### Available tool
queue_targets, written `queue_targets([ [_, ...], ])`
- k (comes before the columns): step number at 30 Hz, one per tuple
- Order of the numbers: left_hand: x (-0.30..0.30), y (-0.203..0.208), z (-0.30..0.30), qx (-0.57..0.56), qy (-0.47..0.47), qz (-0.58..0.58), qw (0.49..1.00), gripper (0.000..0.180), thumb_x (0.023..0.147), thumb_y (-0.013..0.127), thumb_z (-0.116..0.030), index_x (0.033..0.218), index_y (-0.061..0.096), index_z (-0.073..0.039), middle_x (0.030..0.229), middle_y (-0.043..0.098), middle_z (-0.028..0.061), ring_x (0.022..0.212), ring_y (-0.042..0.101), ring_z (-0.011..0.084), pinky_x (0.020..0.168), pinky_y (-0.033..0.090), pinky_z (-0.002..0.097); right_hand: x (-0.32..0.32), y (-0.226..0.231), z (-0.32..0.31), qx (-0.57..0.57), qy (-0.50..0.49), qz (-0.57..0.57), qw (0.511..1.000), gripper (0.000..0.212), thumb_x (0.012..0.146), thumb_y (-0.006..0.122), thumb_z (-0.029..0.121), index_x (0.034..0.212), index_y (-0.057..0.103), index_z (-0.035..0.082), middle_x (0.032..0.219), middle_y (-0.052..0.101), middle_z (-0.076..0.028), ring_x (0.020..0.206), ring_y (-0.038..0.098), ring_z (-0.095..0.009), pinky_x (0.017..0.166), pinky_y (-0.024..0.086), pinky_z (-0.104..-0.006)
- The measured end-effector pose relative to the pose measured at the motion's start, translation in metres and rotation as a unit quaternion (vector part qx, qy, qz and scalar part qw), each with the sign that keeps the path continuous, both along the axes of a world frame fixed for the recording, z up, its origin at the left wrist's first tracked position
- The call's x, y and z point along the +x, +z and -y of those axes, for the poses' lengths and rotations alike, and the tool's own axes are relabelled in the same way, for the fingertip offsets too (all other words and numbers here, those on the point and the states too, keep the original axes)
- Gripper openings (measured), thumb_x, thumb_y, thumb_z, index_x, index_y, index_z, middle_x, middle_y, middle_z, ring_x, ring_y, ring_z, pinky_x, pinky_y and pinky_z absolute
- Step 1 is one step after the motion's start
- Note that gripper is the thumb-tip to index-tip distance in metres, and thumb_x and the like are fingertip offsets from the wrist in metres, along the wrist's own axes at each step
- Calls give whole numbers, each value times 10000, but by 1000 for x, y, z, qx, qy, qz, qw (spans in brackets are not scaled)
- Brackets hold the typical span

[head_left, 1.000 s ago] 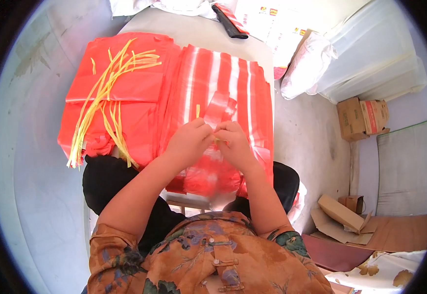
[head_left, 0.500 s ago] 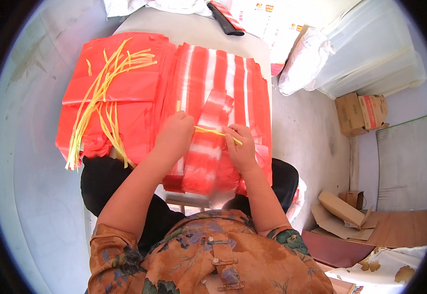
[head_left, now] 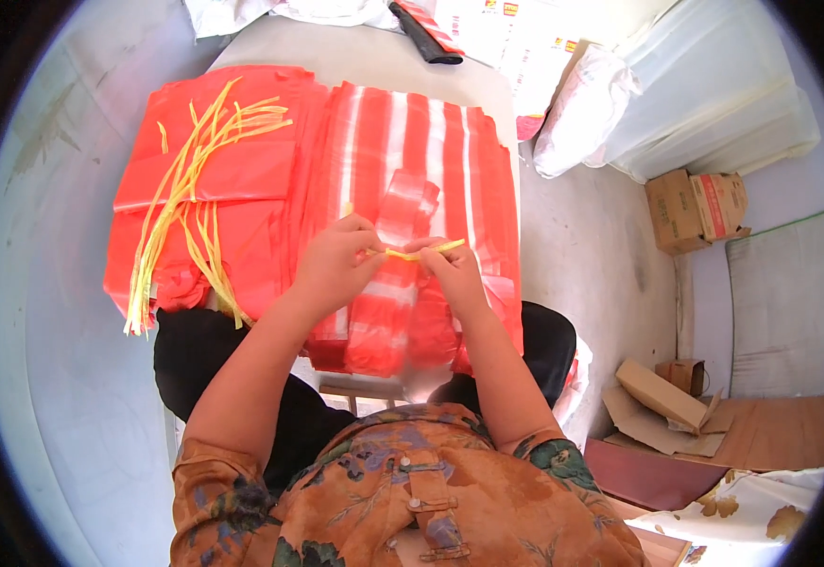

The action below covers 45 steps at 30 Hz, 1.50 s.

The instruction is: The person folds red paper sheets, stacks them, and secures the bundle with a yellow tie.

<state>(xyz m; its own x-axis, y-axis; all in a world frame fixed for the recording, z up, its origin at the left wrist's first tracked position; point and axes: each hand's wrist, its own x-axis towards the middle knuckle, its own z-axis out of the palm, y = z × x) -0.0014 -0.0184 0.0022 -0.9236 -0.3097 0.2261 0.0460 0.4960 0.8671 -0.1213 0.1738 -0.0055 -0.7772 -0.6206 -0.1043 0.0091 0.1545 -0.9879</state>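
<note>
Both hands hold one yellow plastic tie strip (head_left: 401, 253) over a folded bundle of red-and-white striped plastic bags (head_left: 384, 312). My left hand (head_left: 339, 257) pinches the strip on the left, and a short end pokes up above its fingers. My right hand (head_left: 450, 269) grips it on the right, with the free end sticking out past the fingertips. Beneath the bundle lies a wide stack of striped plastic bags (head_left: 398, 128). To its left, a stack of plain red plastic bags (head_left: 251, 175) carries several loose yellow strips (head_left: 180, 184).
The stacks rest on a pale table (head_left: 336, 47); its right edge drops to the floor. A black-and-red folded item (head_left: 426, 36) lies at the far side. White sacks (head_left: 582, 109) and cardboard boxes (head_left: 695, 210) stand to the right. An opened carton (head_left: 662, 397) lies lower right.
My hands have come closer together over the bundle, shortening the strip between them. The right end of the strip now points slightly upward instead of down.
</note>
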Motion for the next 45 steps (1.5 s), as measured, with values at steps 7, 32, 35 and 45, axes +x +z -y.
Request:
queue_targets([
  [7, -3, 0, 3, -106, 7, -76, 991, 64, 786, 795, -106, 827, 768, -65, 998, 665, 57, 1002, 603, 278, 844, 514, 405, 4, -13, 22, 101, 57, -80, 990, 204, 969, 653, 190, 1005, 725, 2, 897, 682, -55, 759, 619, -123, 697, 503, -297],
  [32, -12, -13, -14, 104, 55, 126, 985, 173, 897, 695, -217, 943, 760, -64, 811, 718, 127, 745, 695, 273, 673, 528, 401, 16, -10, 25, 136, 85, -335, 928, 260, 878, 699, 67, 1128, 631, 46, 985, 674, -167, 923, 659, -354, 803, 543, -418],
  [35, -11, -25, -9, 36, 46, 84, 995, 184, 913, 714, -196, 996, 755, -37, 849, 735, 143, 748, 709, 269, 669, 537, 380, 20, -7, 34, 98, 60, -448, 887, 340, 830, 707, 35, 1166, 659, 57, 1003, 677, -156, 946, 653, -349, 818, 548, -429],
  [45, 0, -3, -12, -32, 31, 123, 991, 182, 905, 699, -201, 1013, 741, -62, 879, 721, 169, 809, 709, 337, 697, 539, 438, 14, -16, 32, 55, 30, -435, 898, 227, 814, 701, -23, 1034, 729, 26, 1034, 691, -142, 979, 665, -333, 830, 555, -409],
])
